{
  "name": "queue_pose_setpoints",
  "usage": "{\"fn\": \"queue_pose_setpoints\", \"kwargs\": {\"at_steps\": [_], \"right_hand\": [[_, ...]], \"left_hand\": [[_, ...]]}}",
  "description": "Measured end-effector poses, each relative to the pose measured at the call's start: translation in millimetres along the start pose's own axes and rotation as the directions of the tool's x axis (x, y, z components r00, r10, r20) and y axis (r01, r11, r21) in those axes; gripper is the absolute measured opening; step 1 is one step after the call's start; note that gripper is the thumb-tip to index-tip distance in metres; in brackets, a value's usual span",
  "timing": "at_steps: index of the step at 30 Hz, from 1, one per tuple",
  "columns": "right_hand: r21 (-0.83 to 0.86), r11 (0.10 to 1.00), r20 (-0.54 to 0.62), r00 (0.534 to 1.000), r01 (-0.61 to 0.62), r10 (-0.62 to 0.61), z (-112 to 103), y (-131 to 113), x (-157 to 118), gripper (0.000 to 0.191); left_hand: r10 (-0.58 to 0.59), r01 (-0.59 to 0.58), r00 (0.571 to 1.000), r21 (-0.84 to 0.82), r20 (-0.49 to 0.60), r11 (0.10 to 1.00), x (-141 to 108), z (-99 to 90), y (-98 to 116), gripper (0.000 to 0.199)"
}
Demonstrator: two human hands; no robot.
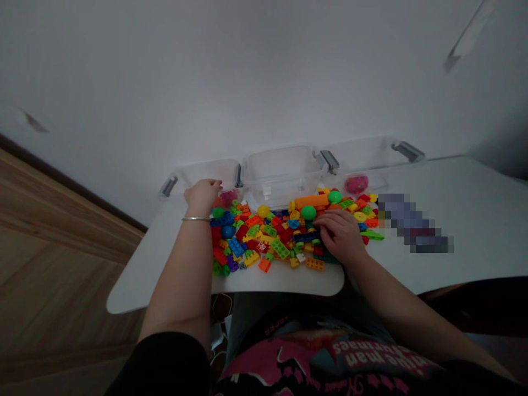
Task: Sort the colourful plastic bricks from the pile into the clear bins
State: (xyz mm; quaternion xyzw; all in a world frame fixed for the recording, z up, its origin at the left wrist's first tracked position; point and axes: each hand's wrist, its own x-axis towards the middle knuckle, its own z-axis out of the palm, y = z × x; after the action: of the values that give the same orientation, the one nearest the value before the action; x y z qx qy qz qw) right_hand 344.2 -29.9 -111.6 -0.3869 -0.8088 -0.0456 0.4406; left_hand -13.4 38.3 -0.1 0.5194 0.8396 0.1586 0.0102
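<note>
Building blocks (280, 248) of many colours lie in a loose heap along the front of the table. My left hand (203, 196), with a bangle at the wrist, hangs over the left clear plastic bin (198, 171). Its fingers are bent and close together; whatever may be between them is hidden. Through that bin's wall show red or pink pieces (228, 197). On the right side of the heap rests my right hand (341, 234), palm down, fingers stretched over the blocks near a green ball (308, 213) and an orange block (312, 201).
A middle clear bin (284, 190) and a right clear bin (361, 153) stand against the wall, with grey latches. Pink pieces (356, 184) lie by the right bin. A pixelated object (414, 223) is on the white table (466, 220). Wooden panelling (61, 236) stands at left.
</note>
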Motion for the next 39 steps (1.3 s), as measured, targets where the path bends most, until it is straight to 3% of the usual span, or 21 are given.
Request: {"fn": "queue_pose_setpoints", "kwargs": {"at_steps": [4,6,8,10,13,16,19,27,33,39], "right_hand": [[0.003,1.0,-0.006,1.0,0.0,0.0,0.2,0.4,-0.1,0.018],[0.003,1.0,-0.007,1.0,-0.002,0.002,0.3,0.4,-0.2,0.018],[0.0,1.0,-0.004,1.0,-0.007,0.007,0.3,0.4,-0.4,0.018],[-0.002,1.0,0.002,1.0,-0.013,0.013,0.2,0.4,-0.5,0.018],[0.002,1.0,0.008,1.0,-0.02,0.02,0.1,0.2,-0.5,0.018],[0.007,0.999,0.015,0.999,-0.032,0.032,-0.4,-0.3,-0.3,0.019],[0.016,0.999,0.022,0.999,-0.046,0.046,-0.9,-0.9,0.0,0.02],[0.008,0.999,0.023,0.999,-0.037,0.037,-0.2,-0.5,-0.1,0.02],[0.015,0.999,0.023,0.999,-0.038,0.038,-0.5,-1.0,-0.1,0.019],[0.011,0.999,0.019,0.999,-0.031,0.031,-0.5,-0.9,-0.1,0.02]], "left_hand": [[0.116,-0.149,0.966,-0.128,-0.231,0.981,-18.4,2.5,3.5,0.04],[0.216,-0.285,0.9,-0.137,-0.378,0.949,-33.6,2.7,10.3,0.04],[0.332,-0.418,0.828,-0.104,-0.451,0.902,-52.3,3.1,21.7,0.033],[0.446,-0.53,0.793,-0.109,-0.415,0.841,-73.2,5.8,36.0,0.027],[0.599,-0.647,0.756,-0.169,-0.262,0.743,-103.3,16.7,56.8,0.025],[0.692,-0.687,0.719,-0.203,-0.057,0.697,-125.8,33.3,71.2,0.026],[0.698,-0.683,0.715,-0.171,0.042,0.71,-138.5,47.6,79.8,0.031],[0.68,-0.678,0.729,-0.048,0.085,0.733,-146.9,57.4,97.0,0.034],[0.673,-0.673,0.74,0.001,0.026,0.74,-148.1,64.6,99.5,0.031],[0.671,-0.674,0.738,0.033,0.063,0.738,-145.5,63.3,102.8,0.025]]}}
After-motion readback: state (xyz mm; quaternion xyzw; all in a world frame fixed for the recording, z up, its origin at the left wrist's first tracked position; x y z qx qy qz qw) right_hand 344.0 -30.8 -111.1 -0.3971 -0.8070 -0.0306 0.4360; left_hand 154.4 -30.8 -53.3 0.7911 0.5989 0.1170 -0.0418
